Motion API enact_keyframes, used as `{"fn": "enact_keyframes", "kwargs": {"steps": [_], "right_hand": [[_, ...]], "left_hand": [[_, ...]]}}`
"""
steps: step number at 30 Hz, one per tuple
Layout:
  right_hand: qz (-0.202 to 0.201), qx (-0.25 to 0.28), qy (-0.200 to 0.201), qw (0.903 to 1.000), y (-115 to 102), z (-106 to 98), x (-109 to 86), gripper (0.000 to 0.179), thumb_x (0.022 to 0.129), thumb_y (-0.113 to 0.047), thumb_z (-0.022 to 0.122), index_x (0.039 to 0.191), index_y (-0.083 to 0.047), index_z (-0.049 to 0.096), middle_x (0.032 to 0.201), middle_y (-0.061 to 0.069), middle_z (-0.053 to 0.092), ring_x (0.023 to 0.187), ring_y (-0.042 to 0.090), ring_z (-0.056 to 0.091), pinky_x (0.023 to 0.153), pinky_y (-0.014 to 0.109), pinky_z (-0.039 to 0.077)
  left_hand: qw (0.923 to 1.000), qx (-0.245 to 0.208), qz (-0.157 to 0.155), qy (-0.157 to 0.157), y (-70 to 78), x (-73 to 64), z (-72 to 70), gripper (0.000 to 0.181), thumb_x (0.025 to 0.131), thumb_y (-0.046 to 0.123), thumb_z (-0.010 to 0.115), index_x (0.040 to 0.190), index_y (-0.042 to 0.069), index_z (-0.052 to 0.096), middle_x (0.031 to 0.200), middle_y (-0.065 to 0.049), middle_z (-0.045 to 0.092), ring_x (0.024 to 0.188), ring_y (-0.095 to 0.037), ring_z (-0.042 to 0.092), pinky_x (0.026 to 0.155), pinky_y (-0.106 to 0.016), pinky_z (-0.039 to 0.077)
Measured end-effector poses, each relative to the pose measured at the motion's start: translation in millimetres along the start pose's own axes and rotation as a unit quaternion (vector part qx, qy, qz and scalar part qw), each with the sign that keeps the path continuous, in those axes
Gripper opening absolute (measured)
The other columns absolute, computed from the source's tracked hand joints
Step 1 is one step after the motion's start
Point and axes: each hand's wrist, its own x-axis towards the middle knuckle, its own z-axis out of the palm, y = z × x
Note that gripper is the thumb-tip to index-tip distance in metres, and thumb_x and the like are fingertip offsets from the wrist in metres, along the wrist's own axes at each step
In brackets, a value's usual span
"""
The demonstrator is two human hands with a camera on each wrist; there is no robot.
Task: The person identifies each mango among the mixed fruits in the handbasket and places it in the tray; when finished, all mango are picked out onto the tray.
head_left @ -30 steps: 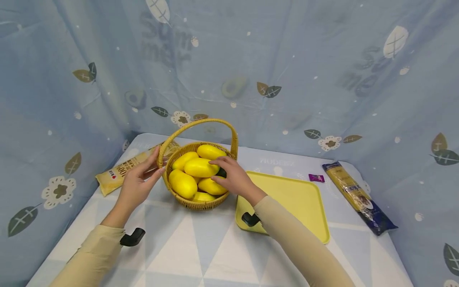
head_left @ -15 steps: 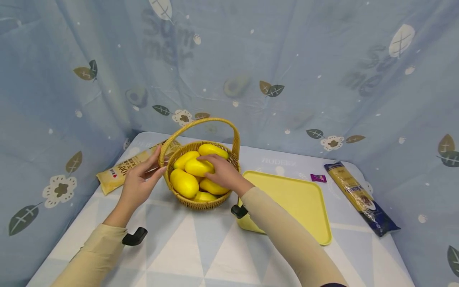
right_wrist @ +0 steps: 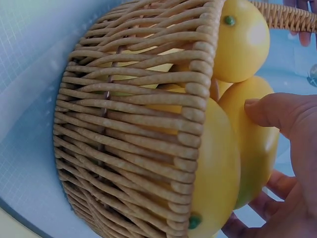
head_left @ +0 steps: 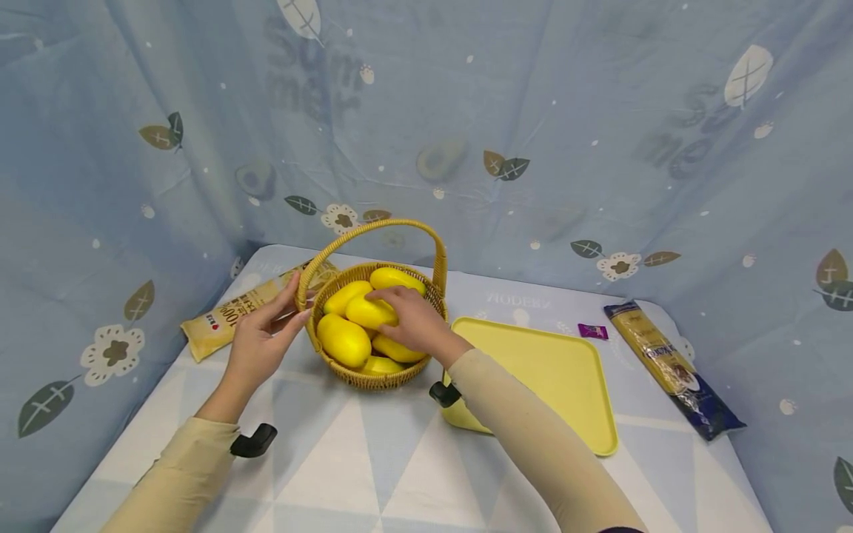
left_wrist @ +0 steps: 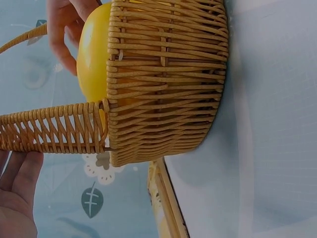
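Observation:
A wicker basket (head_left: 365, 380) full of yellow mangoes (head_left: 343, 340) stands left of the table's middle. My left hand (head_left: 258, 346) holds the left foot of its arched handle (head_left: 383, 223), fingers behind and thumb in front. Over the basket, my right hand (head_left: 418, 323) grips a mango (head_left: 363, 311) on top of the pile. In the right wrist view the thumb (right_wrist: 270, 110) presses one side of that mango (right_wrist: 255, 139), with fingers at its far side. It rests among the others, within the handle's arch. The left wrist view shows the basket's woven side (left_wrist: 168, 84).
A yellow tray (head_left: 546, 377) lies right of the basket, partly under my right forearm. Behind the left hand is a golden printed bag (head_left: 229, 314). Farther right are a small purple packet (head_left: 593, 332) and a long gold-and-blue package (head_left: 669, 366). Curtains enclose the table.
My right hand has moved left from the basket's right side onto the top mango and taken hold of it. The left hand stays on the handle. The view shifted slightly.

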Motion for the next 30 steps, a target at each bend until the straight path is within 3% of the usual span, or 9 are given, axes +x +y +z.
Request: {"fn": "enact_keyframes", "kwargs": {"steps": [5, 9, 16, 22, 30], "right_hand": [[-0.003, -0.013, 0.008, 0.9999, -1.1, -4.0, -5.4, 0.055, 0.099, -0.032, 0.066, 0.151, -0.031, 0.048, 0.153, 0.008, 0.045, 0.137, 0.027, 0.046, 0.111, 0.046, 0.045], [-0.002, -0.016, 0.021, 0.9996, -1.7, -8.5, -11.7, 0.056, 0.097, -0.035, 0.067, 0.150, -0.029, 0.049, 0.152, 0.006, 0.047, 0.138, 0.027, 0.046, 0.112, 0.047, 0.043], [0.005, -0.005, 0.043, 0.9990, 1.3, -15.4, -29.4, 0.056, 0.096, -0.037, 0.069, 0.148, -0.028, 0.051, 0.150, 0.002, 0.050, 0.138, 0.025, 0.045, 0.112, 0.050, 0.042], [0.022, 0.020, 0.062, 0.9977, 10.0, -22.6, -49.1, 0.054, 0.096, -0.037, 0.070, 0.147, -0.029, 0.052, 0.148, 0.002, 0.051, 0.135, 0.026, 0.046, 0.109, 0.054, 0.042], [0.029, 0.053, 0.099, 0.9933, 28.6, -34.4, -82.1, 0.053, 0.094, -0.033, 0.072, 0.143, -0.024, 0.055, 0.145, 0.007, 0.052, 0.131, 0.029, 0.048, 0.109, 0.052, 0.043]], "left_hand": [[0.9999, 0.007, -0.008, -0.001, 0.8, 0.0, 0.6, 0.065, 0.091, -0.013, 0.067, 0.150, 0.006, 0.047, 0.122, -0.024, 0.068, 0.109, 0.003, 0.065, 0.089, -0.013, 0.052], [0.9998, 0.011, -0.014, 0.002, -11.0, -0.4, 0.3, 0.068, 0.092, -0.010, 0.068, 0.152, 0.013, 0.047, 0.125, -0.021, 0.068, 0.110, 0.002, 0.065, 0.089, -0.011, 0.051], [0.9998, 0.010, -0.017, 0.000, -13.8, -1.1, 0.9, 0.068, 0.092, -0.010, 0.068, 0.152, 0.014, 0.047, 0.126, -0.019, 0.068, 0.112, -0.026, 0.069, 0.090, -0.013, 0.052], [0.9998, 0.009, -0.018, 0.001, -31.5, -2.7, 0.8, 0.072, 0.092, -0.007, 0.070, 0.152, 0.024, 0.047, 0.127, -0.014, 0.069, 0.111, 0.000, 0.065, 0.089, -0.011, 0.051], [0.9999, 0.002, -0.017, 0.000, -35.1, -2.2, 0.7, 0.073, 0.091, -0.006, 0.071, 0.152, 0.028, 0.047, 0.127, -0.011, 0.069, 0.111, 0.003, 0.064, 0.089, -0.012, 0.052]]}}
